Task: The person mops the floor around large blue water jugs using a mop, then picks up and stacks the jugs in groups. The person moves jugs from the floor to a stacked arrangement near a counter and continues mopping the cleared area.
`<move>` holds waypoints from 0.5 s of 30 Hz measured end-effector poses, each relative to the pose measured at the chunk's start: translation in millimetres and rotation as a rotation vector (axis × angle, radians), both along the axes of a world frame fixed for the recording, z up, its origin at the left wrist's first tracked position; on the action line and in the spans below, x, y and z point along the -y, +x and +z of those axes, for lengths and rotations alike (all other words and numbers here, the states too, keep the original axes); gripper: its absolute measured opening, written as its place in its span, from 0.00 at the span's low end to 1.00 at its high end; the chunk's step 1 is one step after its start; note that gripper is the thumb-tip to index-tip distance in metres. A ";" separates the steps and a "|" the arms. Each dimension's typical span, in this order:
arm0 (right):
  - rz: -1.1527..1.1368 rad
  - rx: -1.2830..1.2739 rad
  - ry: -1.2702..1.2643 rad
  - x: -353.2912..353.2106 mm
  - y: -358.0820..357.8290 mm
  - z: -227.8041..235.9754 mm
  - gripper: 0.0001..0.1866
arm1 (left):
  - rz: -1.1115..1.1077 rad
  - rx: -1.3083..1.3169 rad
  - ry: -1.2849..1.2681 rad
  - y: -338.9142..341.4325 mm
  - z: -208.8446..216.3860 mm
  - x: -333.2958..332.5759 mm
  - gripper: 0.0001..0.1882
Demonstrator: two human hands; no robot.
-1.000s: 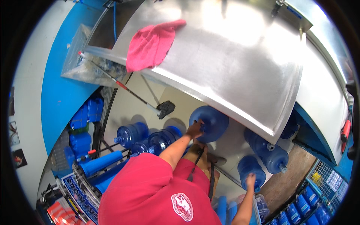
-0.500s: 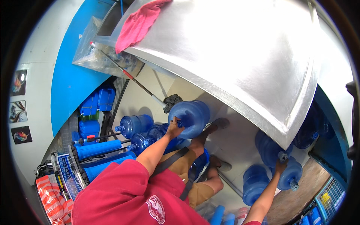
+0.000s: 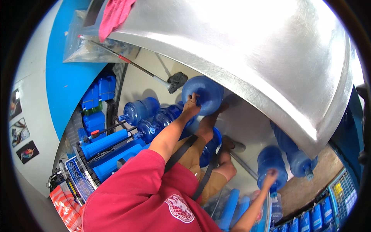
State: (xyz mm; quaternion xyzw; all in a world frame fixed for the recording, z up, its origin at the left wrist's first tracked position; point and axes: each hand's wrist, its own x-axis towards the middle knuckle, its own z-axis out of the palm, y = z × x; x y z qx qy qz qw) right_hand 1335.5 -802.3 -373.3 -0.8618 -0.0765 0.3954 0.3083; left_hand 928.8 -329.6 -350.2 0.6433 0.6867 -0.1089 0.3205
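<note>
My left hand (image 3: 191,107) is closed around the neck of a large blue water jug (image 3: 208,91), its round body tilted away from me beside the metal table's edge. Over another blue jug (image 3: 272,160) lying at the right hovers my right hand (image 3: 270,178), smeared by motion. This jug's neck points toward me, just below that hand; whether they touch I cannot tell. Farther right lies a jug (image 3: 303,162) with its neck toward me, and one more (image 3: 286,137) is partly hidden under the table corner.
A steel table (image 3: 247,58) fills the upper right, a pink cloth (image 3: 116,17) on its corner. A mop (image 3: 177,82) leans on the floor. Several jugs (image 3: 141,110) lie at the left by blue filter housings (image 3: 106,144). A blue wire basket (image 3: 344,191) stands lower right.
My right hand has left the neck of the jug by the table corner and moved over the nearer one, which has turned its neck toward me. My left hand keeps its jug. The view has shifted.
</note>
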 end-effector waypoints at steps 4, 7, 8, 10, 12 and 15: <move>0.883 -0.842 -0.482 50.5 -170.7 118.0 0.31 | -0.058 0.040 0.034 -9.6 -3.7 3.2 0.31; 0.983 -1.035 -0.572 37.2 -231.0 196.1 0.48 | -0.135 -0.018 -0.004 -28.0 -5.5 -7.7 0.31; 0.973 -1.038 -0.603 24.3 -236.4 205.0 0.49 | -0.207 -0.027 0.042 -32.8 -3.6 -12.5 0.33; 0.851 -1.066 -0.682 -0.8 -242.3 214.1 0.50 | -0.287 -0.146 -0.010 -34.7 3.5 -29.2 0.41; 0.660 -0.931 -0.813 -23.7 -276.9 224.5 0.49 | -0.502 -0.248 0.040 -21.1 23.9 -39.0 0.42; 0.390 -0.519 -0.965 -46.6 -338.3 236.6 0.45 | -0.847 -0.029 -0.020 19.8 83.4 -41.0 0.35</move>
